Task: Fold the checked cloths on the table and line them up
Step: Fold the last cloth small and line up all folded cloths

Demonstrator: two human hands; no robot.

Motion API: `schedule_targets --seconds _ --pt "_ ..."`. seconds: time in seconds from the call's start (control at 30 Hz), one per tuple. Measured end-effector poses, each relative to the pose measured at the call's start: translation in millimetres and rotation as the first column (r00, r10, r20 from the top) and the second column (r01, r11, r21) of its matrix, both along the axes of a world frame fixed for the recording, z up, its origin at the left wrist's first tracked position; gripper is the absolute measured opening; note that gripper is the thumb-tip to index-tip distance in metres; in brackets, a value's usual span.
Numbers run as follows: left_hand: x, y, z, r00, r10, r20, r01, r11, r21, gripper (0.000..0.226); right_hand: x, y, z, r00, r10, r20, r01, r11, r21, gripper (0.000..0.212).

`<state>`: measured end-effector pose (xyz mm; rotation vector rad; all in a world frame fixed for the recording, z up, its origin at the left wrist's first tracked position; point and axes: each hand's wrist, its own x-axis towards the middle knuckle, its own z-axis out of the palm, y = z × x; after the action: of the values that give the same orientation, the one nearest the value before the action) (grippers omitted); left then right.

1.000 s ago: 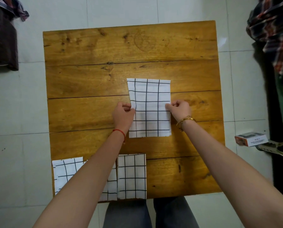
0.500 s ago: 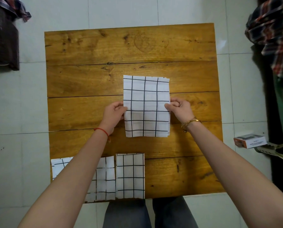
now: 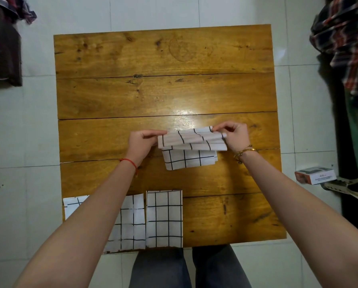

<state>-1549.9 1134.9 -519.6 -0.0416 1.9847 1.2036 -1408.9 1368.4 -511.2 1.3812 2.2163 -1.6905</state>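
A white checked cloth (image 3: 191, 149) lies near the middle of the wooden table (image 3: 163, 94), its far half lifted and doubled back toward me. My left hand (image 3: 142, 145) pinches its left edge and my right hand (image 3: 234, 138) pinches its right edge, both raised a little off the wood. Along the near edge lie folded checked cloths side by side: one (image 3: 164, 218) in full view, another (image 3: 132, 223) partly under my left forearm, and a corner of a third (image 3: 74, 204) at the far left.
The table stands on a pale tiled floor. A small orange and white box (image 3: 314, 175) lies on the floor to the right, near hanging plaid clothing (image 3: 348, 42). Dark furniture with cloth on it (image 3: 3, 48) stands at the upper left. My legs are under the near edge.
The cloth lay flat and long with my hands at its side edges. Now both hands have lifted its far half and brought it over toward me.
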Motion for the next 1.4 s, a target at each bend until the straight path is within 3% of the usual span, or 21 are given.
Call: schedule_targets --seconds 0.1,0.2,0.33,0.43,0.53,0.7,0.8,1.03,1.2,1.33,1.4 --pt "2 -2 -1 0.998 -0.032 -0.053 0.032 0.999 0.000 0.030 -1 -2 0 1.000 -0.030 -0.001 0.030 0.997 -0.067 0.033" --pt "4 -3 -1 0.970 -0.163 -0.180 0.157 0.986 -0.049 0.031 -3 -7 0 0.999 -0.041 0.011 0.041 0.997 -0.058 0.030" --pt "8 -6 -5 0.800 -0.436 -0.412 0.354 0.898 -0.263 0.028 -7 -21 2 0.991 0.117 0.059 -0.125 0.978 0.167 0.026" --pt "15 -12 -6 0.736 -0.486 -0.471 0.379 0.873 -0.308 0.031 -12 -37 4 0.903 0.409 0.130 -0.425 0.808 0.408 0.030" --pt "28 -18 -3 0.673 -0.514 -0.532 0.342 0.854 -0.393 0.036 -16 -60 5 0.774 0.597 0.210 -0.603 0.595 0.530 0.039" --pt "52 -24 0 0.542 -0.666 -0.513 0.385 0.739 -0.553 0.050 -20 -98 -2 0.478 0.757 0.445 -0.835 0.236 0.496 0.060" --pt "59 -19 -2 0.529 -0.716 -0.456 0.390 0.682 -0.618 0.052 -18 -107 -9 0.379 0.734 0.563 -0.893 0.129 0.432 0.062" --pt "70 -12 -3 0.487 -0.808 -0.331 0.396 0.542 -0.742 0.059 -2 -82 -16 0.403 0.640 0.654 -0.903 0.161 0.398 0.061" --pt "70 -18 -5 0.461 -0.830 -0.315 0.407 0.513 -0.756 0.062 14 -42 -10 0.519 0.518 0.680 -0.855 0.301 0.423 0.057" --pt "68 -19 -3 0.453 -0.837 -0.306 0.430 0.506 -0.748 0.058 19 -37 -2 0.655 0.467 0.594 -0.755 0.412 0.509 0.053" --pt "71 -21 0 0.447 -0.831 -0.331 0.419 0.521 -0.744 0.058 21 -42 1 0.689 0.484 0.539 -0.723 0.419 0.549 0.050"
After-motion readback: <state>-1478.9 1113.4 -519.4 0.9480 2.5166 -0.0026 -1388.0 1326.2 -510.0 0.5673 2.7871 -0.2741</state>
